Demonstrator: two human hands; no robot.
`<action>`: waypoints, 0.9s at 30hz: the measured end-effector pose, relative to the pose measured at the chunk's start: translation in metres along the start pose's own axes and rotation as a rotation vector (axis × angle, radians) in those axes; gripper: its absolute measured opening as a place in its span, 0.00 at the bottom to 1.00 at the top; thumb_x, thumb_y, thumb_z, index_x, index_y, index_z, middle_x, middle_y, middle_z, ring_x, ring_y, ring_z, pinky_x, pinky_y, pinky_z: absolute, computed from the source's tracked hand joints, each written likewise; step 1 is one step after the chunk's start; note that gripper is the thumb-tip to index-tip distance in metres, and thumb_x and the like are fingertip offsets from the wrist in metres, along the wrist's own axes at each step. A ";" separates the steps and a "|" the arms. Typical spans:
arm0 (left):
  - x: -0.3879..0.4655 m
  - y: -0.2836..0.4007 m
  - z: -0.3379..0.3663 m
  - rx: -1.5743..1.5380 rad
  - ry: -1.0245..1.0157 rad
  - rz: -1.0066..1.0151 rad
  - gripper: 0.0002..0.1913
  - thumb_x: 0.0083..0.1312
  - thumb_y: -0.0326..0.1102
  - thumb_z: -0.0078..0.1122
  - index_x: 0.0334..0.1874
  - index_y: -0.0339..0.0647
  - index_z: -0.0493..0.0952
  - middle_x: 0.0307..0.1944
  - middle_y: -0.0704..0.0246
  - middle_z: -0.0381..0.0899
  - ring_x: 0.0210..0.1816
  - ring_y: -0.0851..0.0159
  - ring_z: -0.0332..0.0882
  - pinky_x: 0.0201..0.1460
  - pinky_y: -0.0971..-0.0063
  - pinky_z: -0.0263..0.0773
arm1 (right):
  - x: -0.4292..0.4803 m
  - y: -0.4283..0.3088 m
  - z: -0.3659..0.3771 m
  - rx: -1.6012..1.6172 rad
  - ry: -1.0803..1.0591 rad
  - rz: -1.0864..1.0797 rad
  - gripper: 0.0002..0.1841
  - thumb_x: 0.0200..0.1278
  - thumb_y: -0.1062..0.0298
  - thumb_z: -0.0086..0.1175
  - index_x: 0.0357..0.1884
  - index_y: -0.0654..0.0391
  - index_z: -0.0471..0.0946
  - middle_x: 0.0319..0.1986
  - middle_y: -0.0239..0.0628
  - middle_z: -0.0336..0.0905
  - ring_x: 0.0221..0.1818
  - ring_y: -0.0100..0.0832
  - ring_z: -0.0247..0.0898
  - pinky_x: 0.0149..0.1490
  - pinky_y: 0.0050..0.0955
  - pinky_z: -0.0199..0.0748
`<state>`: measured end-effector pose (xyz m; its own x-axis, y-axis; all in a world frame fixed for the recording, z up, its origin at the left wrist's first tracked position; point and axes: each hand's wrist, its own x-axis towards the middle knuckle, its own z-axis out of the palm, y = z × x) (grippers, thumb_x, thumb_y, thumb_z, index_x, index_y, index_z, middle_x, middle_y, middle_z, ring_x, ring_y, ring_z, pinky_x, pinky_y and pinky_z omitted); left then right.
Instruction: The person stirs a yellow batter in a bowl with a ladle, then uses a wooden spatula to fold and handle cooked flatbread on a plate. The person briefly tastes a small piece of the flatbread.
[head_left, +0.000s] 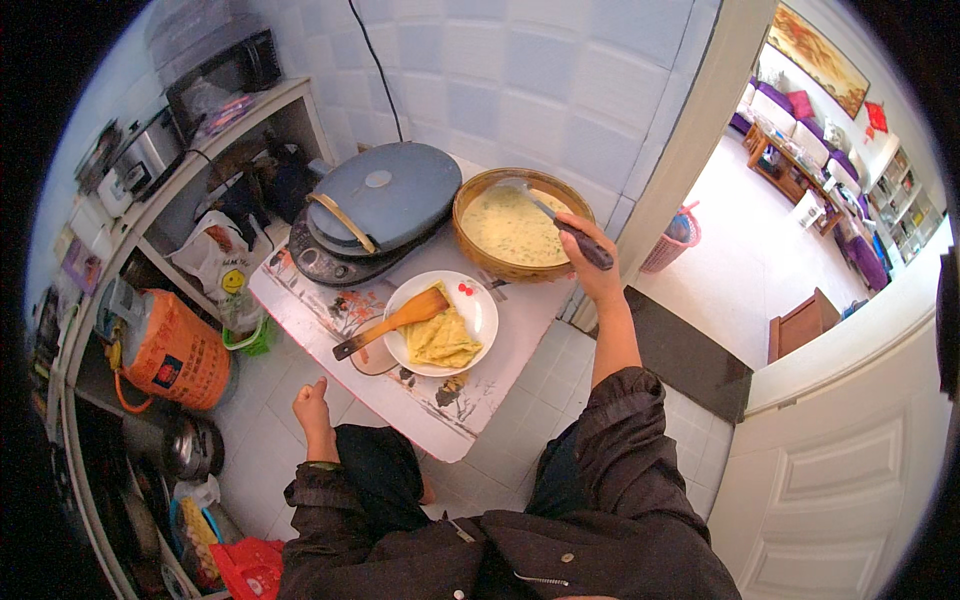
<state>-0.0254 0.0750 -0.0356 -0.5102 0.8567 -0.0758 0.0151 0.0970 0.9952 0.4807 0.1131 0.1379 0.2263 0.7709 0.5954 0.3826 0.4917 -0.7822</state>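
My right hand grips the dark handle of a ladle, whose head rests in pale batter flecked with green. The batter fills much of a brown bowl at the table's back right. My left hand hangs beside the table's front left edge, fingers curled and holding nothing. Between the hands, a white plate bears folded yellow pancake. A wooden spatula lies across it, its darkened handle reaching past the rim. Behind, an electric griddle has its grey lid down.
The small table has a printed top. To the left are shelves with appliances, an orange bucket-like container and a green basket. A tiled wall stands behind; a doorway and white door are right.
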 end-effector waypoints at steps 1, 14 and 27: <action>0.000 0.000 -0.002 -0.019 -0.005 0.001 0.24 0.62 0.31 0.65 0.15 0.52 0.58 0.15 0.85 0.54 0.19 0.81 0.48 0.22 0.79 0.42 | 0.001 0.000 -0.002 0.000 0.003 0.025 0.15 0.66 0.64 0.58 0.53 0.57 0.81 0.48 0.35 0.81 0.49 0.25 0.74 0.56 0.24 0.71; -0.001 0.004 -0.011 -0.004 0.029 -0.025 0.24 0.63 0.34 0.66 0.15 0.53 0.59 0.12 0.83 0.56 0.14 0.80 0.50 0.17 0.80 0.44 | 0.005 -0.074 -0.030 -0.320 0.130 0.243 0.15 0.60 0.59 0.65 0.43 0.58 0.82 0.31 0.31 0.83 0.33 0.22 0.75 0.40 0.23 0.73; 0.002 0.000 -0.010 0.005 0.022 -0.011 0.23 0.63 0.35 0.66 0.15 0.52 0.59 0.12 0.83 0.56 0.14 0.80 0.51 0.17 0.80 0.45 | -0.003 -0.114 -0.029 -0.651 0.196 0.284 0.21 0.57 0.49 0.65 0.25 0.59 0.76 0.19 0.36 0.79 0.25 0.30 0.77 0.33 0.32 0.73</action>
<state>-0.0349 0.0714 -0.0346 -0.5290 0.8443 -0.0853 0.0139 0.1091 0.9939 0.4624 0.0436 0.2303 0.5285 0.7163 0.4556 0.7258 -0.1030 -0.6801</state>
